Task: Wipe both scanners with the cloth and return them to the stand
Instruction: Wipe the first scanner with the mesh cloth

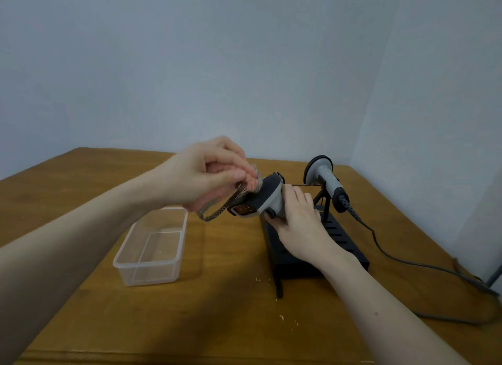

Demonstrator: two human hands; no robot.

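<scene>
My right hand point(297, 223) grips the handle of a grey-and-black scanner point(262, 198) held above the near end of the black stand point(350, 245), its amber window facing me. My left hand point(206, 174) presses a grey woven cloth point(217, 211) against the top of that scanner's head; part of the cloth hangs below my fingers. A second grey scanner point(323, 174) rests on the far end of the stand, head up, with its cable point(402, 258) trailing to the right.
A clear plastic tub point(163, 256) sits on the wooden table point(81, 179) left of the stand. The cable loops across the table's right side toward the wall. Small crumbs lie near the stand's front foot.
</scene>
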